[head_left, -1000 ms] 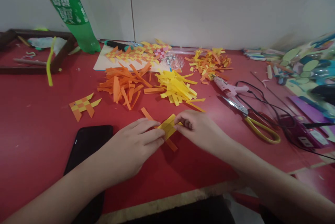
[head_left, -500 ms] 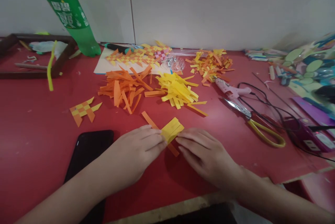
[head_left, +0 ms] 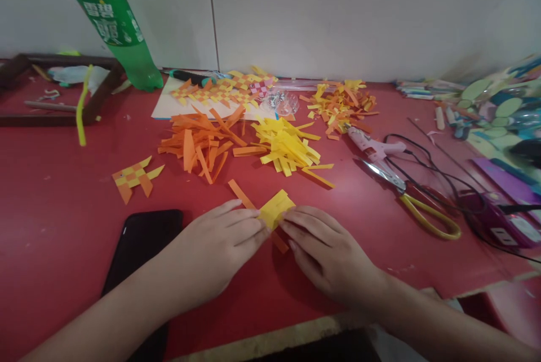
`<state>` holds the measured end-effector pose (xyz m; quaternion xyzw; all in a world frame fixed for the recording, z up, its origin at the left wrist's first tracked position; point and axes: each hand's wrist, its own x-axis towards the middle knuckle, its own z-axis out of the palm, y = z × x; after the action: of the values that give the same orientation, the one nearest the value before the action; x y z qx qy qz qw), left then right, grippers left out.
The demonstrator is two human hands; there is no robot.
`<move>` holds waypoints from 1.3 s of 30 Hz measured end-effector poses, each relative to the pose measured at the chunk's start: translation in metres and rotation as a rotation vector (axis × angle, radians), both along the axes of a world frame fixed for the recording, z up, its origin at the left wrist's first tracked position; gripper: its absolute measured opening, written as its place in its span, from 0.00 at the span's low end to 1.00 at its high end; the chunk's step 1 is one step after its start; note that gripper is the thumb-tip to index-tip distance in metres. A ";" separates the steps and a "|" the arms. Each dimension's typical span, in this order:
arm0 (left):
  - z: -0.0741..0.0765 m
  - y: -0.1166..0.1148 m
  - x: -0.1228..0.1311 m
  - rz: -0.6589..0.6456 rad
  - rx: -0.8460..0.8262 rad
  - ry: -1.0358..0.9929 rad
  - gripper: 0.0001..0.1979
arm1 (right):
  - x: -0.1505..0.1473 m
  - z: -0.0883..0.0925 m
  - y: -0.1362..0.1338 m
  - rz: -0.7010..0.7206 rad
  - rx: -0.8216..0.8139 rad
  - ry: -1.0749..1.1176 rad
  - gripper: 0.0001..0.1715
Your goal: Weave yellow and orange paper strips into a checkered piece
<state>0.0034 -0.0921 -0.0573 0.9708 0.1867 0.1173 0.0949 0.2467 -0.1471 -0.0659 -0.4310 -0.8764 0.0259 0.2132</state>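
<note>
Yellow paper strips (head_left: 275,208), side by side and folded around an orange paper strip (head_left: 242,195), lie between my hands. The orange strip sticks out at the upper left and lower right. My left hand (head_left: 232,238) grips the left ends of the yellow strips, fingertips pressed together. On the other side, my right hand (head_left: 323,243) pinches their right ends; the thumb is mostly hidden. A pile of orange strips (head_left: 198,142) and a pile of yellow strips (head_left: 289,145) lie just beyond. A woven paper fish (head_left: 136,177) rests to the left.
A black phone (head_left: 139,249) lies partly under my left forearm. Scissors (head_left: 409,198), a pink glue gun (head_left: 372,145) and cables are at the right. A green bottle (head_left: 118,29) stands by a dark frame (head_left: 95,105). Paper scraps (head_left: 342,104) lie at the back.
My right hand has shifted slightly left and the gap between the yellow strips has narrowed. My left hand stays nearly in place.
</note>
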 end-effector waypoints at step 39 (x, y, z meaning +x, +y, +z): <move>0.011 0.010 0.004 0.037 -0.164 -0.104 0.21 | 0.001 0.043 0.049 0.420 -0.041 -0.178 0.12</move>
<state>0.0074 -0.0822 -0.0466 0.9487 0.2082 0.1534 0.1816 0.2474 -0.0978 -0.0227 -0.2438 -0.9616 0.0493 0.1163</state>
